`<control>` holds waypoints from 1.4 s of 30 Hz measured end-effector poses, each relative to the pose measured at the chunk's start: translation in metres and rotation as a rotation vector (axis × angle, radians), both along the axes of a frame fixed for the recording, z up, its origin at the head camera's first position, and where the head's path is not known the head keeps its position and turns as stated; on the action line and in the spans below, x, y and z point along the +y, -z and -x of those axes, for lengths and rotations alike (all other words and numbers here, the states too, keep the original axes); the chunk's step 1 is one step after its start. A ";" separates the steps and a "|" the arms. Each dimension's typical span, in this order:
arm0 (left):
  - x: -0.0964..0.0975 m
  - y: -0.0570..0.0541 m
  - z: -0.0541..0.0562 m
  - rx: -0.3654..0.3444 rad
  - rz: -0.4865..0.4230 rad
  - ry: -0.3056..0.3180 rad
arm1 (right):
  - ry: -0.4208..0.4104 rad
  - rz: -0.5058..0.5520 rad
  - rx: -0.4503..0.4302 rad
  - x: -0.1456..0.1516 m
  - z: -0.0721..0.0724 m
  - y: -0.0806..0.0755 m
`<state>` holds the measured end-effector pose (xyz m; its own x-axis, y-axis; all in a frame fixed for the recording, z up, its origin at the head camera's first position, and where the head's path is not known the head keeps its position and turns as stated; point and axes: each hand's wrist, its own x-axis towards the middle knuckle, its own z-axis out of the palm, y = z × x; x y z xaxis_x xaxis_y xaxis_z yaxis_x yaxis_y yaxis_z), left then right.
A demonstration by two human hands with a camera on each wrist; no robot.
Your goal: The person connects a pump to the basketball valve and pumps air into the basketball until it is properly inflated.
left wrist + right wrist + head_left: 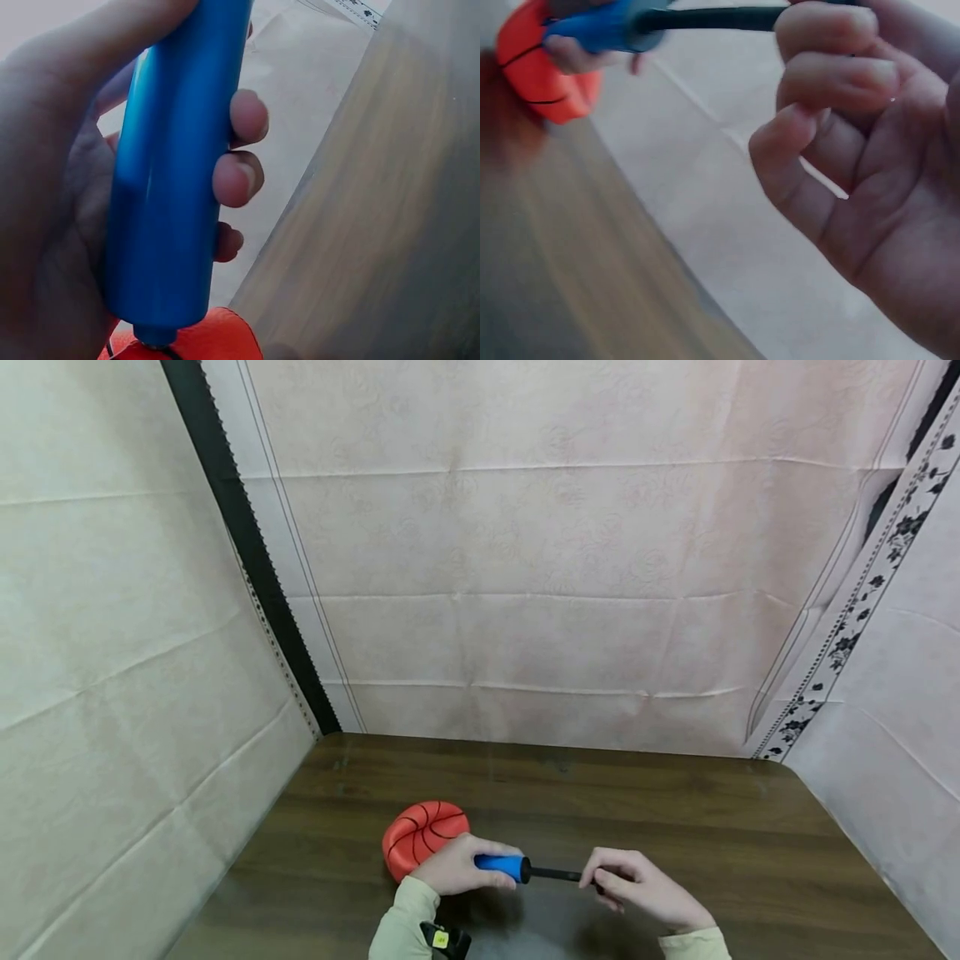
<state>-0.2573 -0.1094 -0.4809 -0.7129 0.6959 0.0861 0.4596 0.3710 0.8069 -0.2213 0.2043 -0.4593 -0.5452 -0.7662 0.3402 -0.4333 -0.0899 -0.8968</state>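
While your left hand [463, 866] wraps round the smooth blue barrel [504, 867] of what looks like a hand pump, thumb on one side and fingertips showing past the other, your right hand [639, 887] curls its fingers over the outer end of the thin black rod [555, 875]. Both grips are narrow: your left hand holds the barrel, and your right holds the rod's end, mostly hidden behind the fingers. You have one barrel and one rod, joined at a black collar [525, 869], with a length of rod bare between your hands.

Just beside your left hand, one red ball [420, 837] sits on the desk [637, 802], closer to its far left corner than to its far right one. It is rounded but sunken in the middle, with curved black lines swirling into the dent. At the barrel's lower end, a short stepped nozzle [155, 335] is right at the ball; you cannot tell whether its tip goes in. The desk is brown, wood-grained and slightly glossy, with rounded far corners.

Your two sleeves are pale green, and your left wrist carries a black device [454, 946] with a yellow label. Beyond the desk's far edge hangs creased, off-white cloth [525, 535].
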 end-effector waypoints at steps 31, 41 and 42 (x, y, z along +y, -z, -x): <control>0.018 0.001 -0.005 0.341 0.191 -0.082 | 0.124 -0.077 -0.132 -0.052 0.003 0.018; 0.008 0.003 -0.002 0.250 0.066 -0.049 | 0.040 -0.091 -0.098 -0.030 0.003 0.010; 0.006 0.003 -0.002 0.235 0.053 -0.054 | 0.043 -0.074 -0.091 -0.024 0.003 0.007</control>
